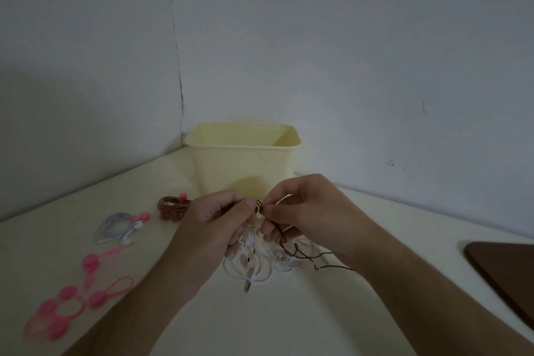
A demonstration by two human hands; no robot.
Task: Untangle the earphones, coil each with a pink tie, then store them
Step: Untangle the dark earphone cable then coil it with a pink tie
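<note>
I see the tangled earphones, white and dark cords, mid-table before the yellow bin. My left hand and right hand both pinch strands. Light, limp, snag-prone: I'd grip near the knot. Spare pink ties lie near left.

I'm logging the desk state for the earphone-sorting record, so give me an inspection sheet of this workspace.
Surface: pale table in a wall corner.
Job's things: tangle of white and dark brown earphones under the hands; brown coil and grey-white coil, each with a pink tie, on the table left; loose pink ties near left; yellow bin behind.
Clutter: nothing seen.
Grippers: left hand and right hand both pinch cords at the tangle's top.
Cables: a dark brown cord trails right.
Surroundings: white walls; dark brown board at right edge.
</note>
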